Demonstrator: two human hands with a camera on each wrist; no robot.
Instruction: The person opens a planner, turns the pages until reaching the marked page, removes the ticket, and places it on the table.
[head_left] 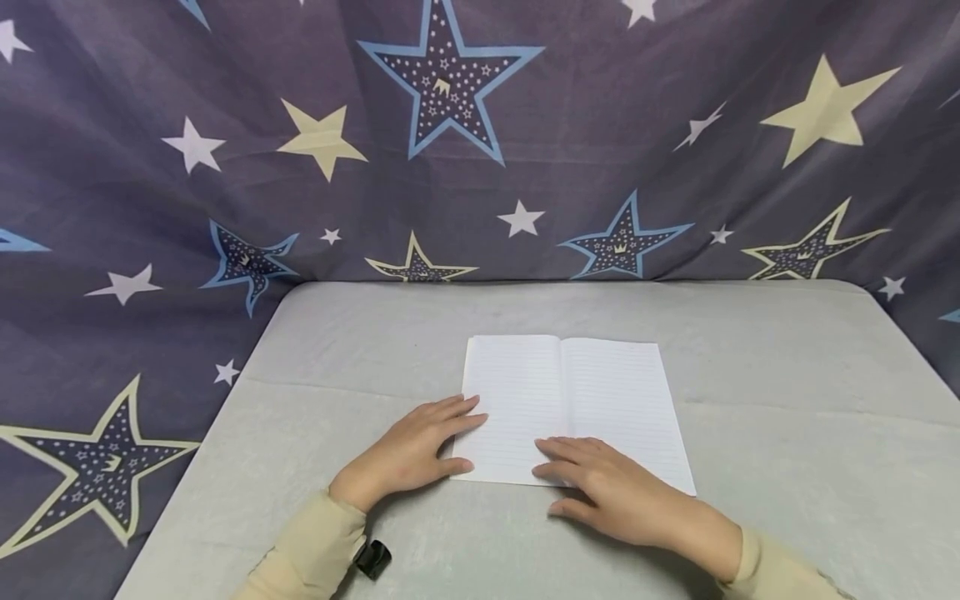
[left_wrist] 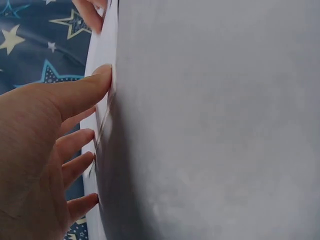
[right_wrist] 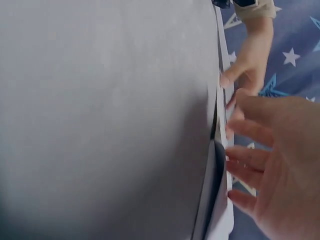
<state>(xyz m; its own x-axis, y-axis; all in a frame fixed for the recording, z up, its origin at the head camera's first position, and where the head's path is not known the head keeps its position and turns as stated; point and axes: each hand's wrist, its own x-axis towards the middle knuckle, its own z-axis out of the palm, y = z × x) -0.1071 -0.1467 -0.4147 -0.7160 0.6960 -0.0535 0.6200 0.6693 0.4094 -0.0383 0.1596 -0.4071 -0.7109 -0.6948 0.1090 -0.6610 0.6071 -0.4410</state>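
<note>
An open notebook (head_left: 517,375) with ruled white pages lies flat on the table, its fold running away from the person. At its left edge the left hand (head_left: 416,446) rests with fingers spread, the fingertips and thumb touching the left page. The right hand (head_left: 607,487) lies over the lower part of the notebook near the fold, fingers extended, the thumb off the near edge. In the left wrist view the left thumb (left_wrist: 87,92) and fingertips meet the thin page edge. The right wrist view shows the right hand (right_wrist: 280,160) with fingertips along the notebook's side.
A grey cloth-covered table (head_left: 787,467) bears the notebook. Behind and to the left hangs a dark curtain (head_left: 247,75) with stars. A small black strap piece (head_left: 372,558) sits at the left sleeve (head_left: 318,542).
</note>
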